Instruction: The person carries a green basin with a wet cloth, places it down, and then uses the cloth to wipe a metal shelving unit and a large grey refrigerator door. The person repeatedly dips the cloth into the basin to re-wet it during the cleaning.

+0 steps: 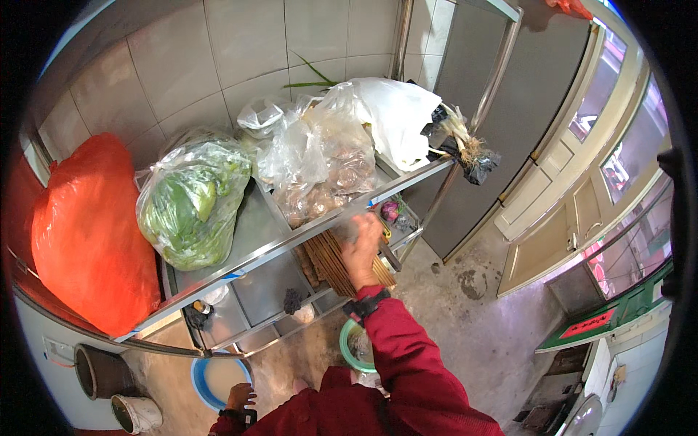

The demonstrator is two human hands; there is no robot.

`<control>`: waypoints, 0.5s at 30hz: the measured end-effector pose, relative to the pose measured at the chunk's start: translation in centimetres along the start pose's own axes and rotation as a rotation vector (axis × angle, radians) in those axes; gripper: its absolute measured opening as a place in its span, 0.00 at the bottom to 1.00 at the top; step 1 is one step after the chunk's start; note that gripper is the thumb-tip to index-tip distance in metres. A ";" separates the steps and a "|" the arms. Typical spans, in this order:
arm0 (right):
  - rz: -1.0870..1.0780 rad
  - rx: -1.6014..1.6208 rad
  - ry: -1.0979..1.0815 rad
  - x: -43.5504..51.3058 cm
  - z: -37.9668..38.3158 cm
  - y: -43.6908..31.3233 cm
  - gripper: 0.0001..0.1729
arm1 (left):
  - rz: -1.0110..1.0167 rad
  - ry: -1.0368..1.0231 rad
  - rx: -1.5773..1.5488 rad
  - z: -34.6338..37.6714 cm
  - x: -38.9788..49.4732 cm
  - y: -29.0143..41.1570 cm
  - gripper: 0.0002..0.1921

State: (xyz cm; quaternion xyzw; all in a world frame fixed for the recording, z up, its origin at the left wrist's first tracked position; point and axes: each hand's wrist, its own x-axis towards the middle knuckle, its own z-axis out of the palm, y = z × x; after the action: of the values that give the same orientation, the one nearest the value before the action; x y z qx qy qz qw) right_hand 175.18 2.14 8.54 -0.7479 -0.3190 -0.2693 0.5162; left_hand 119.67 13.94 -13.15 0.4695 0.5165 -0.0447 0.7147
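My right hand is raised at the front rail of a metal shelf rack, above a bundle of brown wooden sticks on the lower level. Its fingers are blurred, and a greyish blur beside them hides whether anything is held. Just behind the rail, clear plastic bags of brown round produce lie on the upper shelf. Low in the picture, my left hand hangs with its fingers a little apart and nothing visible in it. Beyond it on the floor is a blue basin of cloudy liquid.
A red plastic bag, a clear bag of green leafy vegetables, a white bag and rooted scallions fill the upper shelf. A green basin, a dark bucket and a white bucket stand on the floor.
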 end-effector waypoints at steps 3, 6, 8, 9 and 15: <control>0.030 -0.064 0.191 4.7 -1.6 4.8 0.30 | -0.068 0.029 -0.090 -0.2 -0.6 -0.5 0.18; 0.137 -0.106 0.203 7.3 -3.0 7.4 0.28 | -0.100 0.031 -0.126 -0.2 -1.8 -0.9 0.21; 0.124 -0.025 0.202 6.5 -3.0 6.6 0.30 | -0.179 0.119 -0.097 0.4 -2.3 -1.1 0.19; 0.092 0.069 0.223 5.3 -2.2 5.4 0.31 | -0.202 0.104 -0.047 0.9 -2.1 -0.8 0.18; -0.107 0.144 -0.536 -3.9 -1.5 -5.8 0.41 | -0.088 0.091 0.074 4.5 -0.6 2.1 0.19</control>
State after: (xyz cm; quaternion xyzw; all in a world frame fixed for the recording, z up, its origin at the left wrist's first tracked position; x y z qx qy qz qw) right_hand 168.19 1.46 9.64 -0.7360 -0.5013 -0.0655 0.4503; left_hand 123.64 11.64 -11.20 0.4740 0.5665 -0.0738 0.6701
